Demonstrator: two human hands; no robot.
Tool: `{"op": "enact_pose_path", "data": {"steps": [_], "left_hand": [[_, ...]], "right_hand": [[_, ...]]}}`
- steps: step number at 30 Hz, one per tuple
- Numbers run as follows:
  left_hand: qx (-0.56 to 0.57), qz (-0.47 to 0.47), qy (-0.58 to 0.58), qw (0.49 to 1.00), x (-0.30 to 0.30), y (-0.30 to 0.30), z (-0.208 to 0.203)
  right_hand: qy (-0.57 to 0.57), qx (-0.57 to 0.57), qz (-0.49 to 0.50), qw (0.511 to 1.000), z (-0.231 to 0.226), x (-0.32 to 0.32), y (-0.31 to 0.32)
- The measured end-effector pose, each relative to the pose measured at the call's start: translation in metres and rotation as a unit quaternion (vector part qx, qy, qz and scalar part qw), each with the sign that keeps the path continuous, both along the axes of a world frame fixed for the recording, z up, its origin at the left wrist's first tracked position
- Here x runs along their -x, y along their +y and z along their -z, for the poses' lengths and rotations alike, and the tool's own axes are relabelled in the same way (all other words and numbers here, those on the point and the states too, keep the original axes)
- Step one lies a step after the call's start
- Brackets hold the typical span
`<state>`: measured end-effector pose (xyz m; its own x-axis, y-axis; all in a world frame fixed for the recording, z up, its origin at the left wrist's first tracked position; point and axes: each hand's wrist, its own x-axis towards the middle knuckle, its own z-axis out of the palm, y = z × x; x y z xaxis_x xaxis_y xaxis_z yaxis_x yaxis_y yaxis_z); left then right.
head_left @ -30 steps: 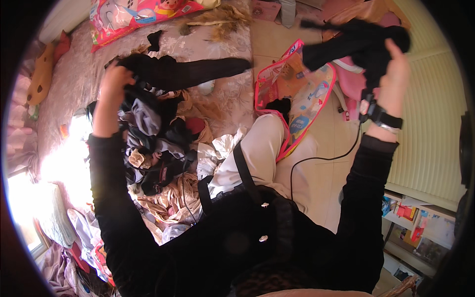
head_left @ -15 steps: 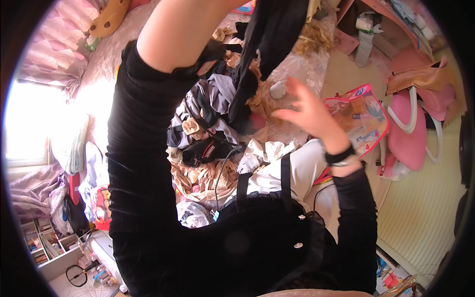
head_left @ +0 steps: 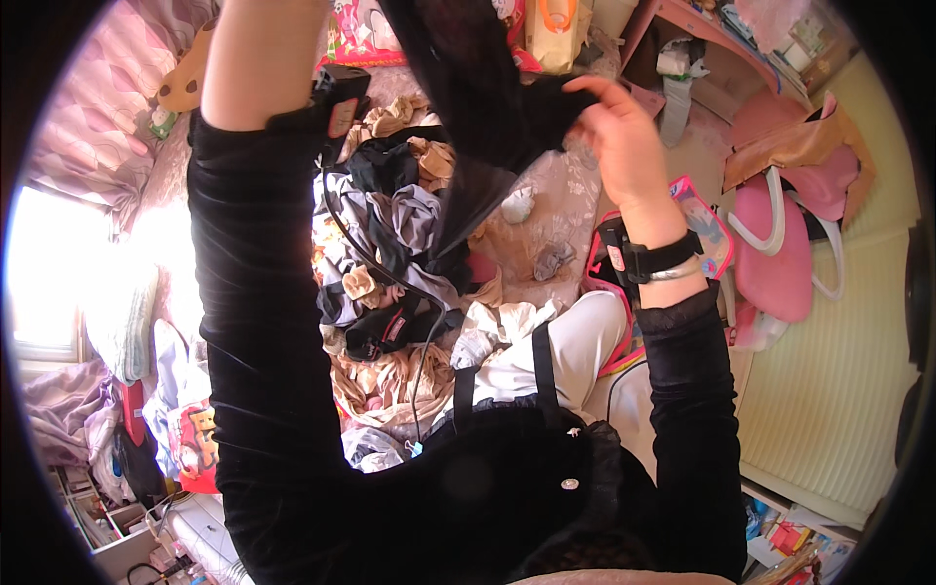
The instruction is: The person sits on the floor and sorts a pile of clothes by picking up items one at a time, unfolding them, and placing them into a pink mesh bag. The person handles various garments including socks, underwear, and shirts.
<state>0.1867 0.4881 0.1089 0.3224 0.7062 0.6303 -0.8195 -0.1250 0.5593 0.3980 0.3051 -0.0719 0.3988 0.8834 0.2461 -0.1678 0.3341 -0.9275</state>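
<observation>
1. Head view, grip: the right hand [head_left: 619,136] pinches an edge of the black garment [head_left: 478,93] between thumb and fingers. The hold looks small and near the edge, so thin fabric could slip free if it is pulled hard.
2. Head view, other side: the left forearm [head_left: 263,63] rises past the upper rim, so the left hand is out of sight and I cannot tell whether it holds anything. If only one hand has the cloth, the garment could swing or drop.
3. Head view, cloth: the black garment hangs in front of the chest, over the pile [head_left: 414,210] on the bed [head_left: 573,200]. Its lower tip comes down to a point in front of dark clothes; dropped there, it could be lost among similar colours.
4. Head view, cable: a black cable [head_left: 426,351] runs across the pile beside the left sleeve [head_left: 258,292]. A wide arm sweep could snag it or drag clothes along.
5. Head view, right wrist: the strap [head_left: 663,261] carries a bulky box; loose fabric could catch on it.
6. Head view, bag: the pink-edged bag [head_left: 720,226] lies beside the knee, where a shifting leg could crush it.
</observation>
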Motion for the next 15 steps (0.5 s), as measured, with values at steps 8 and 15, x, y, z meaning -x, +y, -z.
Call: {"op": "enact_pose_path", "data": {"steps": [8,15], "left_hand": [[-0.219,-0.092,0.779,0.580,-0.020,-0.014,0.109],[-0.152,0.101,0.263,0.947,-0.103,-0.107,0.193]], "right_hand": [[-0.034,-0.269,0.152,0.950,-0.136,-0.031,-0.045],[-0.334,-0.152,0.274,0.889,-0.169,-0.092,-0.105]]}}
